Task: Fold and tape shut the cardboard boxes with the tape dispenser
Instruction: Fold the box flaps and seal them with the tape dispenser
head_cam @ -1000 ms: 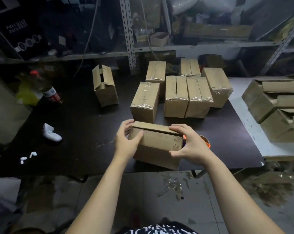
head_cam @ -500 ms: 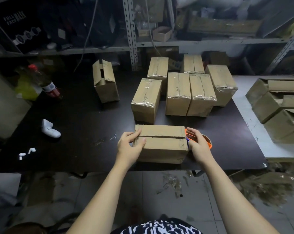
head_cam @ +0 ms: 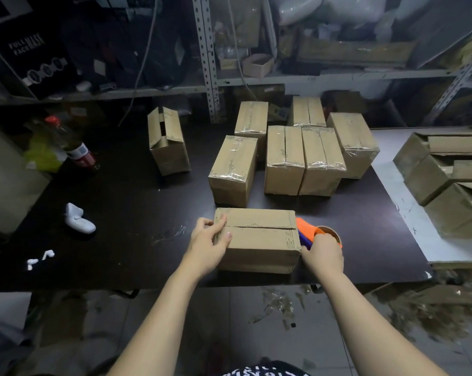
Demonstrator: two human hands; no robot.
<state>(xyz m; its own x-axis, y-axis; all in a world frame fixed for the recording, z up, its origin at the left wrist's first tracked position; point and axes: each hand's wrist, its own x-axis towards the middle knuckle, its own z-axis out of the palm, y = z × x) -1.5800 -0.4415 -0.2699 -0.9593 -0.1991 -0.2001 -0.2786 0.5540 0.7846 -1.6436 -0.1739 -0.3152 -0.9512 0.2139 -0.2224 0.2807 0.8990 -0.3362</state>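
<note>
A cardboard box [head_cam: 259,240] lies on the dark table [head_cam: 137,213] near its front edge, its two top flaps folded shut with an untaped seam between them. My left hand [head_cam: 209,245] presses down on the box's left end, thumb on top. An orange tape dispenser [head_cam: 309,230] with a brown tape roll sits right of the box. My right hand [head_cam: 321,255] is closed around the dispenser's handle. Several taped boxes [head_cam: 283,158] stand behind. One untaped box [head_cam: 168,143] stands at the back left.
Several open boxes [head_cam: 446,169] are stacked on a white surface at the right. A red-capped bottle [head_cam: 75,147], a white case [head_cam: 79,219] and small white earbuds [head_cam: 39,257] lie at the left. Metal shelving [head_cam: 207,61] rises behind. Tape scraps litter the floor.
The box was laid flat with its flaps up. My right hand left the box's right end and closed on the tape dispenser. My left hand stayed on the left end.
</note>
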